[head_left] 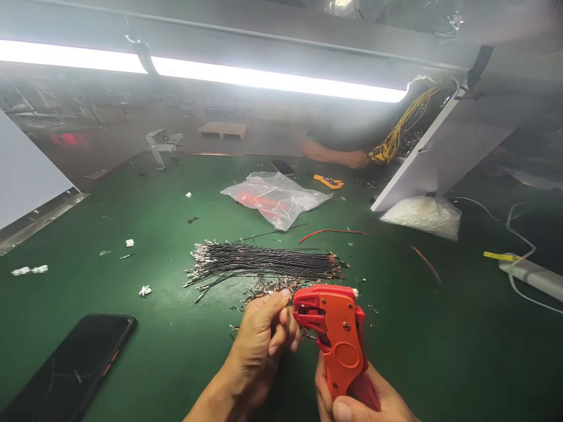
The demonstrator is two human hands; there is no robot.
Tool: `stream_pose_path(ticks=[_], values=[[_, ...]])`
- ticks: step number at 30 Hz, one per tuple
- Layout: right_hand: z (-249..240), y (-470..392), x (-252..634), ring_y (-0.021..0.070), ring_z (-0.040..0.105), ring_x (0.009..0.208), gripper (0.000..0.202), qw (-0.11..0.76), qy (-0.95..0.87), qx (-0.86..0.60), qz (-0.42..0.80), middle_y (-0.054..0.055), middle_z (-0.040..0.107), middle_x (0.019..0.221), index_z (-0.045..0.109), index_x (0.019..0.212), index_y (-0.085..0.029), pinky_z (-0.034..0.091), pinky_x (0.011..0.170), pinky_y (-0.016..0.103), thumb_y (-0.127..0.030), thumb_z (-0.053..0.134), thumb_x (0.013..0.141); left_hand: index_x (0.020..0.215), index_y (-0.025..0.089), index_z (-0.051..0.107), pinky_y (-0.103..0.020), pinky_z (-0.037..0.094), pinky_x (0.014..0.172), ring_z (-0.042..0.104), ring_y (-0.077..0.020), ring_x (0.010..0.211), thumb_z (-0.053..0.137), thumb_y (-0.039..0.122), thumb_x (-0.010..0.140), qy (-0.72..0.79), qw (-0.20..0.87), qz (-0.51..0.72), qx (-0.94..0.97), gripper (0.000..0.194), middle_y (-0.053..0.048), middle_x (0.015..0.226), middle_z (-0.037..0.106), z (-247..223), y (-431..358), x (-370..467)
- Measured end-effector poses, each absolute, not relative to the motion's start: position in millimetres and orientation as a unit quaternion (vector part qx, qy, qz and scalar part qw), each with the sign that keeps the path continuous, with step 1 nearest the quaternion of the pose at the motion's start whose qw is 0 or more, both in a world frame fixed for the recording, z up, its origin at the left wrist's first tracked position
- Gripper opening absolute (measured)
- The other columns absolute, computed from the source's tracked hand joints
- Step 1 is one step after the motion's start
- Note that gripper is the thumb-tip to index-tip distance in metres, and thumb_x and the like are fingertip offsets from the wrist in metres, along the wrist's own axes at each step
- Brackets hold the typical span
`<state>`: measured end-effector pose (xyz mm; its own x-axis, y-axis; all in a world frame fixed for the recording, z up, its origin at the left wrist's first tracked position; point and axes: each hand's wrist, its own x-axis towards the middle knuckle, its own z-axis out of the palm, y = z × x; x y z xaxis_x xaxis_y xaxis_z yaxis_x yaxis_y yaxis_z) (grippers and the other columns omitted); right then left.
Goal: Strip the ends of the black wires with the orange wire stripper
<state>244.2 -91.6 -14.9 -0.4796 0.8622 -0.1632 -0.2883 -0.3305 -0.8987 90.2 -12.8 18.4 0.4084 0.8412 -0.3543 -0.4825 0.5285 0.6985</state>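
The right hand (352, 398) comes up from the bottom edge, fingers wrapped around the handles of a red wire stripper (336, 334), which stands nearly upright with its head pointing left. The left hand (264, 340) reaches in from lower left, forearm angled up and to the right, its fingertips (284, 319) pressed together just left of the stripper's head; they seem to pinch something thin, but what it is cannot be made out. Both hands hover over a green tabletop (440, 351).

Just beyond the stripper lies a bundle of thin black wires (264, 264), spread sideways with bare metal ends, and small wire scraps (264, 288) lie between the bundle and the stripper. Farther beyond the stripper sits a crumpled clear plastic bag (275, 199). A red wire (334, 232) lies beyond and right of the stripper. A dark phone (74, 369) rests well left of the stripper. Far beyond the stripper, another person's hand (356, 158) touches yellow wires (396, 138).
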Motion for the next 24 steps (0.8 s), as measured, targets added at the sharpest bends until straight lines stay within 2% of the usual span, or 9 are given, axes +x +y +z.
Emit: stream_pose_path(ticks=[7,11,15,19,24], values=[[-18,-87,250,0.0083,0.04,0.05,0.042,0.395,-0.433,-0.306,0.751,-0.002,0.048,0.058,0.051,0.078,-0.016,0.031,0.048,0.021,-0.054,0.066,0.083,0.046,0.021,0.046,-0.025,0.034,0.046,0.023,-0.0063,0.033,0.073,0.052,0.074,0.325,0.804,0.428,0.255,0.05,0.011,0.027,0.027,26,-12,90],[-28,-90,250,0.009,0.043,0.051,0.04,0.406,-0.399,-0.263,0.779,0.0,0.052,0.061,0.053,0.082,-0.015,0.032,0.049,0.021,-0.049,0.072,0.077,0.046,0.021,0.045,-0.024,0.033,0.046,0.021,-0.0058,0.033,0.073,0.052,0.075,0.323,0.811,0.42,0.249,0.05,0.011,0.028,0.025,25,-14,90],[-34,-92,246,0.0101,0.044,0.051,0.042,0.405,-0.363,-0.218,0.81,-0.001,0.05,0.06,0.055,0.079,-0.015,0.035,0.051,0.023,-0.051,0.075,0.07,0.047,0.021,0.044,-0.024,0.034,0.047,0.02,-0.0051,0.033,0.071,0.051,0.077,0.313,0.819,0.409,0.253,0.05,0.012,0.029,0.024,21,-13,88],[-27,-92,242,0.0108,0.043,0.049,0.04,0.43,-0.289,-0.211,0.829,-0.002,0.049,0.055,0.058,0.075,-0.015,0.035,0.051,0.022,-0.051,0.073,0.067,0.047,0.021,0.043,-0.024,0.033,0.046,0.02,-0.0051,0.033,0.071,0.049,0.077,0.304,0.817,0.415,0.262,0.049,0.012,0.029,0.024,20,-11,86],[-19,-92,245,0.0132,0.046,0.053,0.044,0.426,-0.249,-0.206,0.845,0.002,0.053,0.059,0.063,0.081,-0.01,0.036,0.055,0.024,-0.052,0.068,0.067,0.047,0.021,0.044,-0.024,0.033,0.046,0.018,-0.0051,0.033,0.071,0.047,0.077,0.304,0.814,0.416,0.27,0.048,0.012,0.029,0.024,20,-11,85]])
